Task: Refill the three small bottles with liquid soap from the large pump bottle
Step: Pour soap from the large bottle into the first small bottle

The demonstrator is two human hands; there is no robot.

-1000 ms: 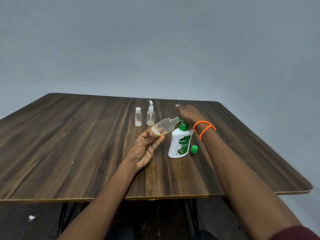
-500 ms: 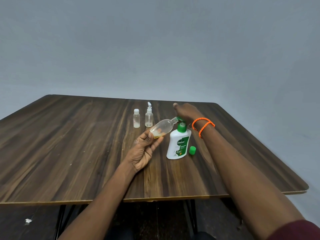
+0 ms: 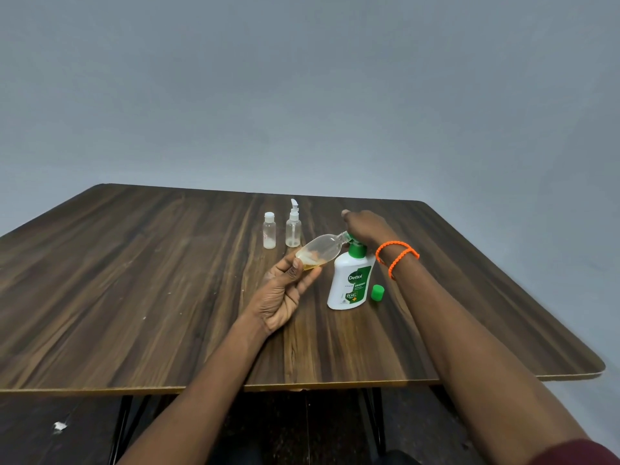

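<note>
At the pump head: right hand (image 3: 364, 228) presses down on the large pump bottle (image 3: 350, 283).
Left of pump bottle: left hand (image 3: 285, 293) grips tilted small bottle (image 3: 318, 251), mouth at the nozzle.
Technique: keep the mouth sealed against the nozzle; pump slowly.
Farther left: two small bottles (image 3: 269, 230) wait upright.
Right of pump bottle: green cap (image 3: 377, 293).

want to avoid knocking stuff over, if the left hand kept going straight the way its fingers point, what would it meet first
Probably the white large pump bottle, or its green pump under the right hand. The left hand points up and right along the tilted clear small bottle it holds. Depth is unclear.
</note>
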